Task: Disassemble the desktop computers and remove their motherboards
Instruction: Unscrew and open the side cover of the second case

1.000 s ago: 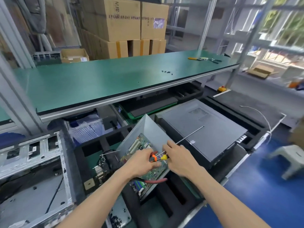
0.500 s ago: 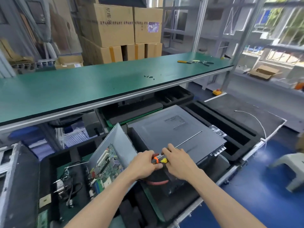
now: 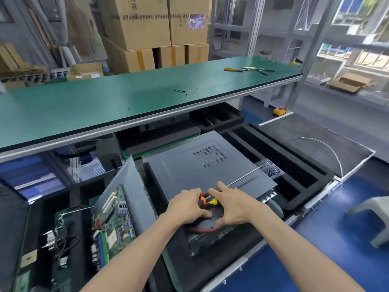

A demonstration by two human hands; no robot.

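A closed dark grey desktop computer case [image 3: 189, 167] lies flat in black foam in front of me. Both hands rest on its near end. My left hand [image 3: 187, 207] grips an orange-collared tool handle [image 3: 202, 200], and a red pliers handle [image 3: 202, 229] curves out beneath it. My right hand [image 3: 233, 205] holds a yellow-handled screwdriver [image 3: 214, 200]; its long thin shaft [image 3: 242, 178] points away to the right over the case lid. To the left, a motherboard [image 3: 117, 224] sits on a tilted grey panel [image 3: 128, 182].
A long green workbench [image 3: 105, 106] spans above, with loose black screws [image 3: 181, 91] and hand tools [image 3: 248, 70] on it. Cardboard boxes [image 3: 147, 24] stand behind. Black foam trays [image 3: 284, 165], a white cable [image 3: 328, 152], a pale stool [image 3: 374, 218] on blue floor lie right.
Both hands, still holding the tools, have shifted right from over the motherboard panel onto the closed case's lid. The view has swung right with them.
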